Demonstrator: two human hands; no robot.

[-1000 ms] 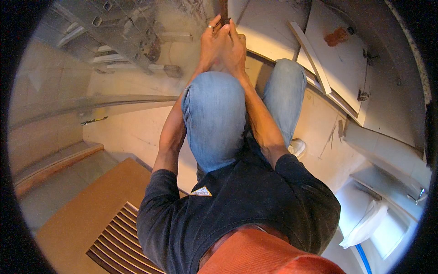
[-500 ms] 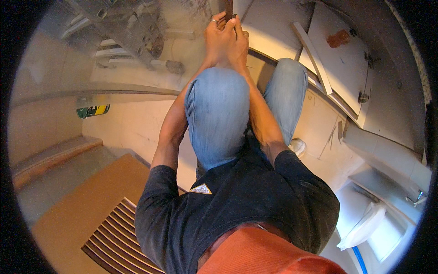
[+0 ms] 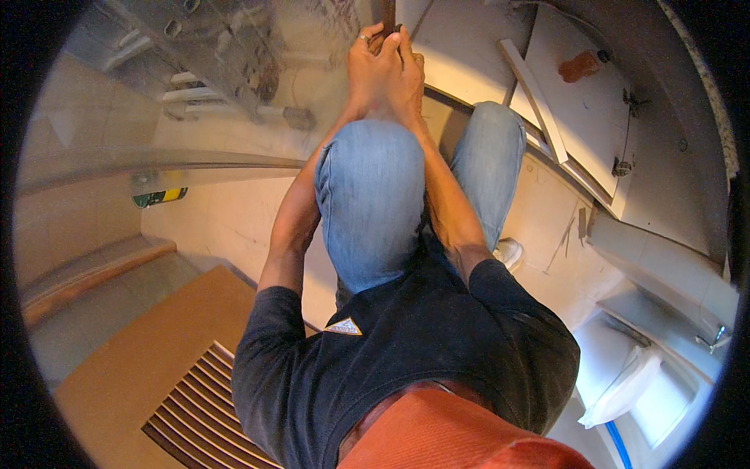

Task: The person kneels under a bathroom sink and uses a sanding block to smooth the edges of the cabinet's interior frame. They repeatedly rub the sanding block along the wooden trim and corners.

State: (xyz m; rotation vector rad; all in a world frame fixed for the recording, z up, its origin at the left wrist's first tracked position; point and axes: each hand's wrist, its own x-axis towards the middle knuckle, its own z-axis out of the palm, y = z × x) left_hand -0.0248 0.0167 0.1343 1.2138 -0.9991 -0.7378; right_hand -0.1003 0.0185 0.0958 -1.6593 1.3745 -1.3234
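Both arms reach away from me past my raised knee, and the hands meet at the far top of the view. My left hand [image 3: 367, 66] wears a ring, and its fingers curl against a narrow dark brown strip [image 3: 388, 14]. Pressed close beside it, my right hand [image 3: 406, 76] has its thumb and fingers closed at the same strip's lower end. The strip runs upward out of the picture, so its far end is hidden. Between the fingertips sits a small dark part too small to name.
Left of the hands spreads a hazy, see-through panel [image 3: 226, 160], with grey pieces with holes [image 3: 187, 31] behind it. To the right, a white strip [image 3: 535, 102] leans on white boards [image 3: 461, 59]. Nearer lie brown cardboard [image 3: 117, 375], a slatted grille [image 3: 207, 406] and a white bag [image 3: 625, 387].
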